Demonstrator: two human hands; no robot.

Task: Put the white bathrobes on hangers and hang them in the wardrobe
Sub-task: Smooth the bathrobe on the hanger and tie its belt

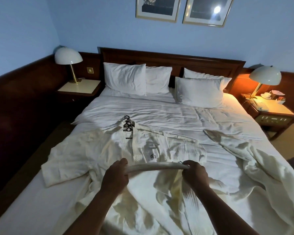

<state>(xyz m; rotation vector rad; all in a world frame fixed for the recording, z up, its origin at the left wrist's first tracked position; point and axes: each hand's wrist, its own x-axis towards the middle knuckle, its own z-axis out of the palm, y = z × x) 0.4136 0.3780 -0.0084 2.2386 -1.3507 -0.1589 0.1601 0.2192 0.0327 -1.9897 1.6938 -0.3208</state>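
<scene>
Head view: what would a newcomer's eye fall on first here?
The left hand and right hand grip a pale fabric band at lower centre. Beyond it a white bathrobe lies spread on the bed, black-ringed hangers at its collar. The lit lamp glows far right.

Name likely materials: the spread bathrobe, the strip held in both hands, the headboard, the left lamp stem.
Bathrobe: soft matte white cloth, probably cotton; it creases and has stitched lapel ribs. Strip: same cream cloth, likely its belt, bending between left hand and right hand. Headboard: dark polished wood, faint sheen. Lamp stem: brass-look metal, shiny gold.
</scene>
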